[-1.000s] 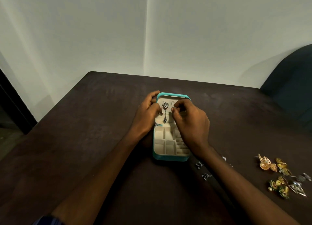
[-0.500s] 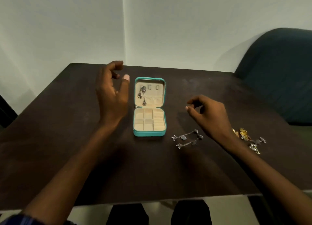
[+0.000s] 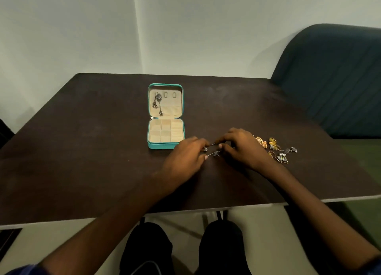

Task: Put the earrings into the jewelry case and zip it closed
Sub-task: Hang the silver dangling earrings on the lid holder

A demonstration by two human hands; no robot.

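Two slim silver drop earrings (image 3: pixel 212 150) lie on the dark table (image 3: pixel 82 151), just off the jewelry case (image 3: pixel 165 116) at its 4 o'clock corner, and both hands meet over them. The left hand (image 3: pixel 185 159) has its fingertips (image 3: pixel 203 149) curled down onto one end of the pair; the right hand (image 3: pixel 243 147), at 3 o'clock from the left, pinches at the other end. Whether either pinch has actually closed on metal I cannot tell, since motion blur smears the contact.

These pieces look light, thin and rigid along the stem, with small ornaments that could snag each other, so a gentle fingertip pinch on the stem near the ornament seems the best hold. Lying flat on a hard top, they may slide before they lift.

The case stands open, its lid at 12 o'clock already carrying one hung silver pair (image 3: pixel 157 103). A heap of gold and silver earrings (image 3: pixel 274 149) waits at 3 o'clock of the right hand.
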